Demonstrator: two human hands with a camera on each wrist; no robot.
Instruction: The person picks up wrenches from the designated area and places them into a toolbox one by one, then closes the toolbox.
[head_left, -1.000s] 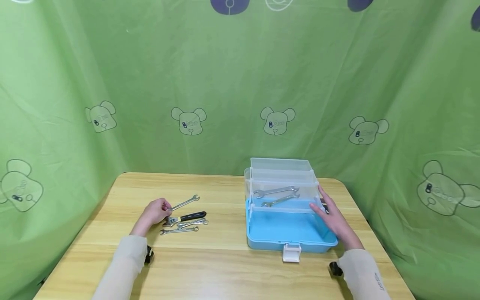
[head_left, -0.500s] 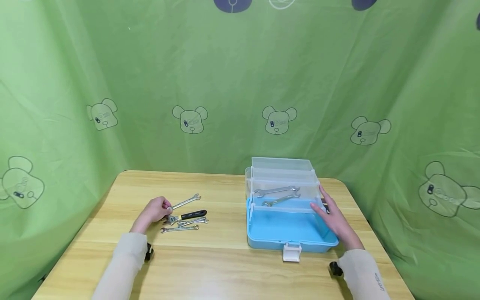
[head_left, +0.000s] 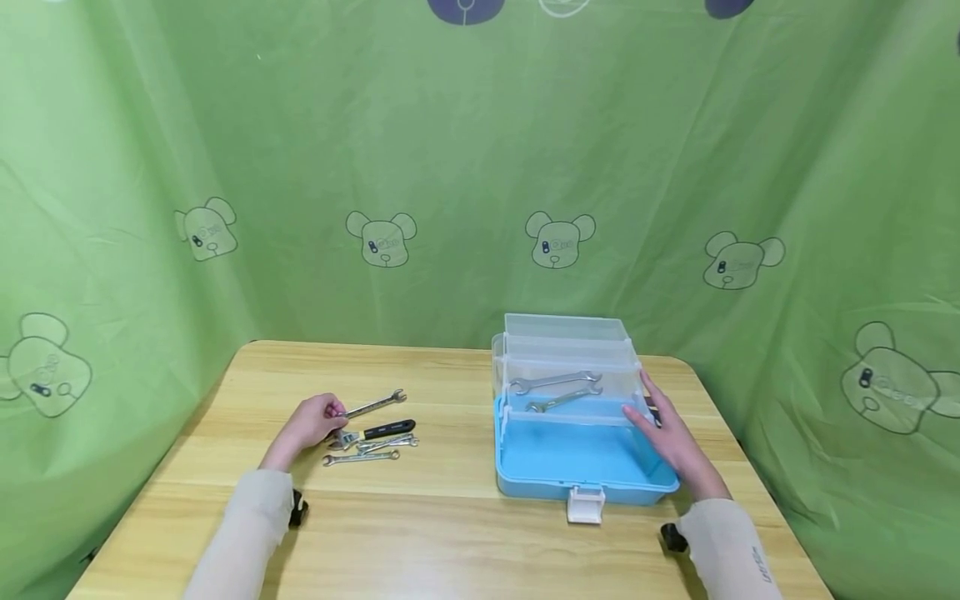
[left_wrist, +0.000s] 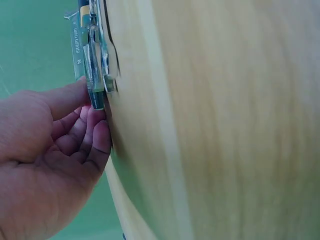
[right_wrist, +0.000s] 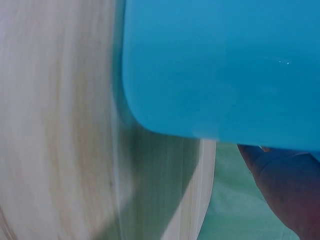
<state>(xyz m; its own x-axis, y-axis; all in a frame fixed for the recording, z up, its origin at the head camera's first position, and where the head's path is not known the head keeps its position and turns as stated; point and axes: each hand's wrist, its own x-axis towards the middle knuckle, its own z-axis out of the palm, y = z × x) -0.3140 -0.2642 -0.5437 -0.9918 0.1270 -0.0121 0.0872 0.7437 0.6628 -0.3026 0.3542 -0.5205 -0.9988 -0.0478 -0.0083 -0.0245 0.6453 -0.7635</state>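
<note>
Left hand (head_left: pixel 311 422) on a wrench (head_left: pixel 377 405), right hand (head_left: pixel 673 442) at an open blue toolbox (head_left: pixel 534 487).
Thumb and fingers pinch the wrench's left end; beside it on the table (head_left: pixel 450 542), a black-handled adjustable wrench (head_left: pixel 388 428) and smaller wrenches (head_left: pixel 360 457). Farther right, clear tray (head_left: pixel 611 382) bearing two wrenches (head_left: pixel 558 382); right fingers straight against the toolbox's right side.

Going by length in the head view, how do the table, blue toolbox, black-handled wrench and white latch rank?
Largest to smallest:
1. Table
2. Blue toolbox
3. Black-handled wrench
4. White latch
</note>
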